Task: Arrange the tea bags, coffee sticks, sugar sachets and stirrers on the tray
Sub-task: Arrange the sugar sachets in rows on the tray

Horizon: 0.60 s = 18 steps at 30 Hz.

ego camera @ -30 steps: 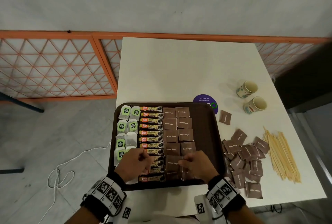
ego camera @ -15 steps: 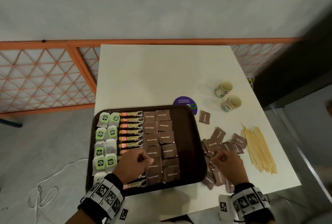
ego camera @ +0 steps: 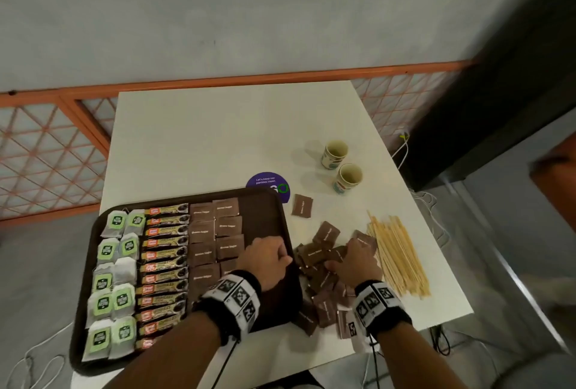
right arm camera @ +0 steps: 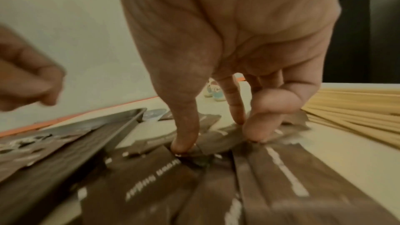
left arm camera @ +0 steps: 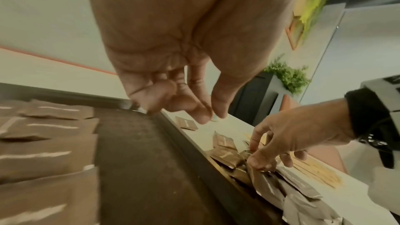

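A dark brown tray holds tea bags at its left, coffee sticks beside them and two columns of brown sugar sachets. My left hand hovers over the tray's bare right strip, fingers loosely curled and holding nothing. Right of the tray lies a loose pile of sugar sachets. My right hand is down on it, thumb and fingertips pinching a sachet against the pile. Wooden stirrers lie in a bundle just right of that hand.
Two paper cups stand behind the pile on the white table. A purple round sticker sits at the tray's far right corner, and one lone sachet beside it. An orange lattice railing runs behind and left.
My right hand left the tray and went right onto the loose sachet pile. My left hand slid right across the tray to its bare strip. The view swung right.
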Motion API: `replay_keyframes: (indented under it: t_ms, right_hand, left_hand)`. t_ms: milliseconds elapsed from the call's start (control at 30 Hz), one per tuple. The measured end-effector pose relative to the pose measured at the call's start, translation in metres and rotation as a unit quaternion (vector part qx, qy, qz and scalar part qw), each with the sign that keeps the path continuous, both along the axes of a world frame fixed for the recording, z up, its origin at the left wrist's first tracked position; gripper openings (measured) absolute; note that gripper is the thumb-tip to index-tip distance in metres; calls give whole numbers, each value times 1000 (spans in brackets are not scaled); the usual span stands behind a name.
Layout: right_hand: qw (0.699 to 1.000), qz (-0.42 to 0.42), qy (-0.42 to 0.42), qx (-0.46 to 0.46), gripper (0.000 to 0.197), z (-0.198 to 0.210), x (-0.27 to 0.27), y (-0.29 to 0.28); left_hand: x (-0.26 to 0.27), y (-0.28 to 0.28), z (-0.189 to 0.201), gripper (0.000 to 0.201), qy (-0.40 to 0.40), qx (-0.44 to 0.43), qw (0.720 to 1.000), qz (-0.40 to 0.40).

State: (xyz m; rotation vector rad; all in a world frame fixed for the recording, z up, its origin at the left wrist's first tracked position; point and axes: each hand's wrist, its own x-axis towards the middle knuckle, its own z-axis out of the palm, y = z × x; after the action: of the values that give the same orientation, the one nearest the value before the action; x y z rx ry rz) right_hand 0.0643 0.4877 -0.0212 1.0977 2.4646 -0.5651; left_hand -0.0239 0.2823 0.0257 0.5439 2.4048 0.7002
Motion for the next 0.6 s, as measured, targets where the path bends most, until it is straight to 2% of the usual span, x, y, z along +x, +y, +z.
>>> replay_keyframes:
  t_ms: [67, 167, 233, 367, 433, 533, 600]
  right_hand:
    - [1000, -21, 8, -15, 84, -7, 4, 3]
    - [996, -43, 64, -52, 77, -13, 4, 8]
    - [993, -37, 87, -74, 63, -13, 5, 13]
    - [978, -70, 134, -145, 19, -3, 15, 25]
    - [954, -108, 174, -221, 12, 6, 24, 30]
    - [885, -200, 232, -350, 14, 21, 35, 36]
    - [856, -223, 252, -393, 15, 27, 41, 37]
  left_hand:
    - [1, 28, -2, 9, 24, -14, 1000, -13]
    - [2, 65, -11, 28, 80, -54, 993, -64]
    - [2, 83, -19, 39, 113, -96, 985, -94]
    - [3, 99, -35, 54, 120, -183, 967, -133]
    - [2, 103, -38, 51, 121, -203, 962, -136]
    - [1, 107, -40, 32, 112, -203, 964, -129]
    - [0, 106, -39, 26, 103, -196, 967, -128]
